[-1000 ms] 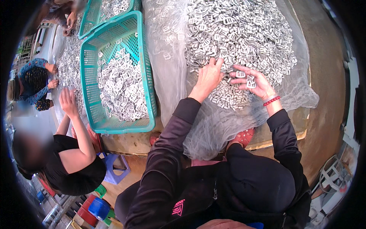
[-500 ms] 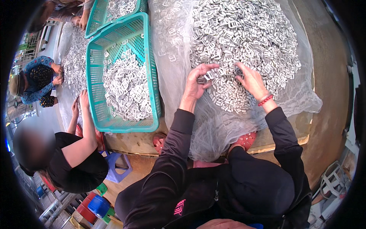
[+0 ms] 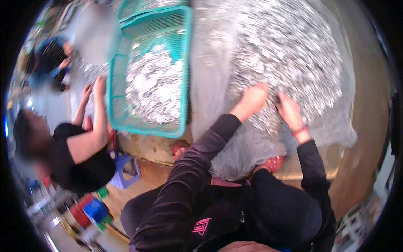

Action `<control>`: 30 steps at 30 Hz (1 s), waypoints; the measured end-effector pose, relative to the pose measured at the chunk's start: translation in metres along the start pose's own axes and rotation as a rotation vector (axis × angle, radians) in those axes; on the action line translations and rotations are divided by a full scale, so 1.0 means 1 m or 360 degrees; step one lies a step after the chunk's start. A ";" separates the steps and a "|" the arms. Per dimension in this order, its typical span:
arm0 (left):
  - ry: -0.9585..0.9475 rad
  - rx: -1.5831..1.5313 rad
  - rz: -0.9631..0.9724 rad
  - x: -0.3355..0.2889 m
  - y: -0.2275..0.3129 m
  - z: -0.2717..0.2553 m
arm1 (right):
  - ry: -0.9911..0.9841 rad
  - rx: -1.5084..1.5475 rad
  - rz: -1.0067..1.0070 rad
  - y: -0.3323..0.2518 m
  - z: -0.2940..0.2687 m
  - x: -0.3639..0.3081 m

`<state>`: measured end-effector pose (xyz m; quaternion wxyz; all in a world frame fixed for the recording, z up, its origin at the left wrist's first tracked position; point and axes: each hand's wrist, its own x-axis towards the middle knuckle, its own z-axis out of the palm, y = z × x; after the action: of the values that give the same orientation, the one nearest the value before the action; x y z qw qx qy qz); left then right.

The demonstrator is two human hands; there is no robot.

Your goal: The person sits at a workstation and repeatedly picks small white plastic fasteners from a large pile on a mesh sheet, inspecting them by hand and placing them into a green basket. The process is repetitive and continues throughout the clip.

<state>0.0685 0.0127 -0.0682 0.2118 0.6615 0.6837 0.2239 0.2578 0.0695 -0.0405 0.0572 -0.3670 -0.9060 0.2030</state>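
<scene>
A large heap of silvery metal buckles (image 3: 289,50) lies in front of me, blurred by motion. At its near edge is a patch of small silvery pieces (image 3: 269,119). Above that patch hovers my left hand (image 3: 253,98), back side up and fingers curled downward; blur hides what they hold, if anything. Just to its right, my right hand (image 3: 289,110) points into the heap. Its thumb and fingers close around something small and dark (image 3: 277,100), too smeared to name. Pale mesh sheeting (image 3: 245,145) lies under the heap and drapes toward my feet.
On my left stands a turquoise basket (image 3: 187,71) partly filled with buckles, a second basket (image 3: 138,9) beyond it. A co-worker in black sits at far left, hands (image 3: 99,87) close to the basket's side. A purple stool (image 3: 126,172) is behind the basket.
My left hand has swung right and turned over; the buckles seen on its fingers are out of sight. My right hand has shifted slightly right and nearer. The view itself has moved.
</scene>
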 end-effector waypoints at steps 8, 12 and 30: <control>0.0222 0.0142 -0.0136 -0.005 0.008 0.006 | -0.0109 0.1554 0.1093 0.016 -0.016 0.019; 0.0213 0.0132 -0.0104 -0.007 0.011 0.003 | -0.0078 0.2154 0.0982 0.000 -0.048 0.026; 0.0177 -0.3604 -0.1200 -0.012 0.052 -0.033 | 0.0125 0.0391 -0.0341 -0.097 -0.084 0.039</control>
<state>0.0916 0.0009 -0.0108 0.6970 -0.1540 0.2571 0.6515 0.1882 0.0609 0.0743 0.1585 -0.2662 -0.9053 0.2905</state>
